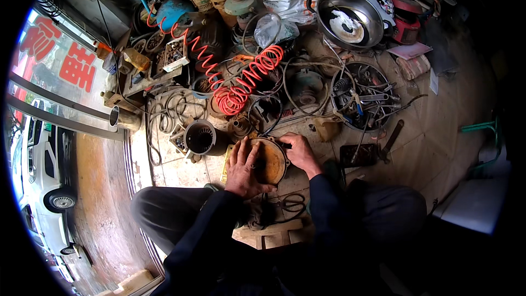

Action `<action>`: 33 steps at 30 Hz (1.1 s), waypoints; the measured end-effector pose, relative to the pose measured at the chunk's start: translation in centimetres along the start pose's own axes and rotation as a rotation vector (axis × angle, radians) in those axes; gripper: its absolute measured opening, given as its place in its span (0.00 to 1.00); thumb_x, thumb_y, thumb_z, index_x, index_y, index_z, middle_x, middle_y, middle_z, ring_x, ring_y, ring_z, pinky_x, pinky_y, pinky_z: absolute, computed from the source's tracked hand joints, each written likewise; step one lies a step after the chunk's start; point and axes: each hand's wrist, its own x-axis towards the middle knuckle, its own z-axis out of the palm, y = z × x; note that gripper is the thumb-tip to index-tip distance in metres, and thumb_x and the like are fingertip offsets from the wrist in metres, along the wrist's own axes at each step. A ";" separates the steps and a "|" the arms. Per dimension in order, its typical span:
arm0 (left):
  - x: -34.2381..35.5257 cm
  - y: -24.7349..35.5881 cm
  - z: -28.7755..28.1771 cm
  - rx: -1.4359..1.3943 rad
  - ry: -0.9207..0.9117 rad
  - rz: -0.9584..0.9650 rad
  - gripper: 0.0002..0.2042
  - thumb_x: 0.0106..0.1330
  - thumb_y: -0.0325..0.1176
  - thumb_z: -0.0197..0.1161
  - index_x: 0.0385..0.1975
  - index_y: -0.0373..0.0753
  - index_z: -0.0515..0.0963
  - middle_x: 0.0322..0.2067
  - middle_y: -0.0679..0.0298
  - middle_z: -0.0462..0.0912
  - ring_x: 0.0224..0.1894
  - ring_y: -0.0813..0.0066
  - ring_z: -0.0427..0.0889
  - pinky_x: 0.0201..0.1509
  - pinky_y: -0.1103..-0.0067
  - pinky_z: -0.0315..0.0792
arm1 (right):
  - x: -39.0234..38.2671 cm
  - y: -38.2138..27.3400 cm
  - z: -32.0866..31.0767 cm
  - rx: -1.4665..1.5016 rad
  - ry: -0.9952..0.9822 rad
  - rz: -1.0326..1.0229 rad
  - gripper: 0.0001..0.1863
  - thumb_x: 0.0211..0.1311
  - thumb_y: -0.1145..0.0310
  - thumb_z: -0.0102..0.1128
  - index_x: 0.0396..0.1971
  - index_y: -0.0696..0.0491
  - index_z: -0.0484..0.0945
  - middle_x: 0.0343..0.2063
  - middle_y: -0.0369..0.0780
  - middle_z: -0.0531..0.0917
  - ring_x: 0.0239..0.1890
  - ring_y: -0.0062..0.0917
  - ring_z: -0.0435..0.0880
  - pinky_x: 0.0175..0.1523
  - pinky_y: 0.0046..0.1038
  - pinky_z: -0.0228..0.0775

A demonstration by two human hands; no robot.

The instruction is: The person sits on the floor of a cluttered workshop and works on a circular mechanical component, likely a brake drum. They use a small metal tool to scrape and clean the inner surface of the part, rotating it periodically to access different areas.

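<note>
A round, rusty metal cover with lugs round its rim lies in front of me, between my knees. My left hand rests flat across its left side, fingers spread. At the upper right of the rim, my right hand has its fingers bent and pressed together by a lug; whatever they pinch is hidden. Just left of the cover stands a dark motor housing, its slotted inside showing. A small brownish metal part sits beyond the cover. Scissors with dark looped handles lie on the near side.
A coiled red air hose hangs over the clutter ahead. To the right are a basin of tools and parts, a hammer and a dark tray. A large steel pan stands farther back. A doorway sill runs along the left.
</note>
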 end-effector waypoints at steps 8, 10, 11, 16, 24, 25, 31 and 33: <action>0.1 0.1 -0.3 0.000 -0.005 -0.009 0.69 0.24 0.58 0.86 0.76 0.53 0.54 0.77 0.51 0.47 0.77 0.44 0.47 0.74 0.48 0.51 | 0.4 -0.5 -0.1 -0.090 0.013 0.005 0.15 0.46 0.84 0.61 0.38 0.61 0.83 0.36 0.46 0.84 0.40 0.41 0.85 0.46 0.33 0.76; 0.2 0.3 0.1 0.000 -0.008 -0.012 0.69 0.24 0.58 0.86 0.76 0.53 0.54 0.77 0.51 0.47 0.77 0.44 0.47 0.74 0.48 0.51 | 0.2 -0.7 -0.7 -0.096 0.006 -0.021 0.14 0.46 0.84 0.61 0.37 0.61 0.83 0.35 0.46 0.84 0.40 0.41 0.84 0.46 0.33 0.76; 0.2 0.3 0.2 -0.005 -0.003 -0.003 0.69 0.24 0.58 0.86 0.76 0.53 0.54 0.77 0.51 0.47 0.77 0.44 0.47 0.74 0.48 0.50 | 0.2 -0.6 -0.8 -0.128 0.006 -0.015 0.14 0.47 0.84 0.62 0.37 0.61 0.83 0.35 0.46 0.84 0.40 0.41 0.85 0.45 0.33 0.76; 0.0 0.0 0.2 -0.005 0.000 -0.006 0.69 0.24 0.59 0.85 0.76 0.54 0.54 0.77 0.51 0.47 0.77 0.44 0.47 0.75 0.49 0.49 | 0.0 -1.3 -0.1 -0.099 0.018 0.149 0.13 0.49 0.84 0.61 0.38 0.61 0.83 0.35 0.46 0.84 0.39 0.36 0.86 0.46 0.30 0.76; 0.1 0.1 0.2 -0.022 0.014 0.009 0.69 0.23 0.58 0.85 0.76 0.53 0.55 0.76 0.51 0.48 0.76 0.43 0.49 0.74 0.48 0.51 | 0.1 -0.4 -0.1 -0.130 0.042 0.063 0.10 0.49 0.79 0.68 0.35 0.62 0.83 0.32 0.44 0.85 0.37 0.32 0.86 0.43 0.28 0.74; 0.1 0.0 0.1 -0.022 0.015 0.009 0.69 0.23 0.58 0.85 0.76 0.53 0.55 0.76 0.51 0.48 0.76 0.43 0.49 0.73 0.48 0.51 | 0.2 -0.4 -0.2 -0.131 0.028 0.015 0.11 0.49 0.80 0.68 0.35 0.62 0.83 0.32 0.44 0.85 0.37 0.32 0.86 0.43 0.28 0.74; 0.0 0.0 0.1 -0.002 0.030 0.019 0.70 0.21 0.59 0.86 0.75 0.52 0.56 0.76 0.50 0.50 0.76 0.43 0.49 0.73 0.49 0.53 | 0.0 0.1 0.0 -0.134 0.040 0.038 0.10 0.50 0.81 0.67 0.35 0.62 0.83 0.32 0.45 0.84 0.37 0.33 0.85 0.44 0.28 0.74; 0.0 0.0 -0.1 -0.001 0.014 0.007 0.69 0.22 0.58 0.86 0.75 0.52 0.56 0.76 0.51 0.49 0.76 0.44 0.49 0.73 0.50 0.53 | 0.0 -0.4 0.1 -0.113 0.039 0.058 0.10 0.49 0.81 0.66 0.34 0.62 0.83 0.32 0.45 0.84 0.37 0.33 0.85 0.44 0.28 0.74</action>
